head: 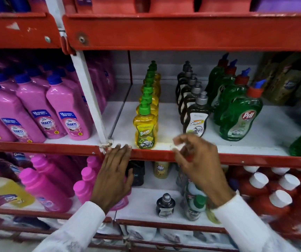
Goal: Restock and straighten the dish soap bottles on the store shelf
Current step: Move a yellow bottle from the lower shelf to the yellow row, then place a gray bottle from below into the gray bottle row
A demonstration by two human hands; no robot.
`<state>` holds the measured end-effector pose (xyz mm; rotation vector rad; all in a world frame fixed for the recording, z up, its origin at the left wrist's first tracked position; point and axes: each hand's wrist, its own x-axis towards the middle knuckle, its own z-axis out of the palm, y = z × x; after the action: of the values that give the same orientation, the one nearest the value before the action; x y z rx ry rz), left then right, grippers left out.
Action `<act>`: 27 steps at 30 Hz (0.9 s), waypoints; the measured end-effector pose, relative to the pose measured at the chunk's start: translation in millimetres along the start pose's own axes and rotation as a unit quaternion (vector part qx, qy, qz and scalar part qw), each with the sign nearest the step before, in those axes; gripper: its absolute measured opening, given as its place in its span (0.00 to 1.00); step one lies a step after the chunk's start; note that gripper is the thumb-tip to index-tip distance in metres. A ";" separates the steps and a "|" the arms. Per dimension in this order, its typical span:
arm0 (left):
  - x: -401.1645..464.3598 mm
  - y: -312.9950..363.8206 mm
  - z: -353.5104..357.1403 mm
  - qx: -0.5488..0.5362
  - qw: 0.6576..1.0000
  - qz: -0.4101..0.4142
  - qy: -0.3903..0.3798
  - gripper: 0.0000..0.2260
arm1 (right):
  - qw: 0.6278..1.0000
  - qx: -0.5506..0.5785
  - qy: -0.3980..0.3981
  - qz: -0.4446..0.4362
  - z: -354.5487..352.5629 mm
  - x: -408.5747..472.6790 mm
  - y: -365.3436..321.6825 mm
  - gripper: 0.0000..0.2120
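On the middle shelf (237, 157) stand three rows of dish soap running front to back: yellow bottles with green pumps (144, 130), dark bottles with grey pumps (196, 119), and green Pril bottles with red-and-blue caps (240, 117). My left hand (114, 171) lies flat, fingers together, its fingertips on the shelf's red front lip just left of the front yellow bottle. My right hand (198, 160) hovers blurred at the lip in front of the dark row, fingers spread and curled, with nothing clearly in it.
Pink Shakti bottles (69, 117) fill the bay to the left past a white upright (89, 91). The shelf below holds pink bottles (46, 186), a small dark bottle (165, 204), a green-capped bottle (197, 206) and red bottles with white caps (273, 190). Dark pouches (288, 82) stand far right.
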<state>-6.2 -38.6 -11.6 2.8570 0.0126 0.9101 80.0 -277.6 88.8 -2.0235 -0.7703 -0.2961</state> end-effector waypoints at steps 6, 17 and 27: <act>6.0 22.4 16.4 -0.006 1.000 -0.002 -0.011 0.30 | 0.962 -0.085 -0.217 0.140 70.1 -71.7 90.3 0.17; 7.7 33.1 11.0 -0.020 1.000 -0.007 -0.008 0.25 | 0.935 -0.124 -0.281 0.180 110.3 -75.8 111.4 0.15; 46.2 62.7 27.3 -0.035 0.993 0.110 -0.021 0.22 | 0.987 -0.042 -0.081 0.135 -31.2 -25.8 12.0 0.19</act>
<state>45.0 -101.9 1.6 2.8515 -0.3389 0.8676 70.3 -318.5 85.1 -2.2218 -0.5782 -0.0077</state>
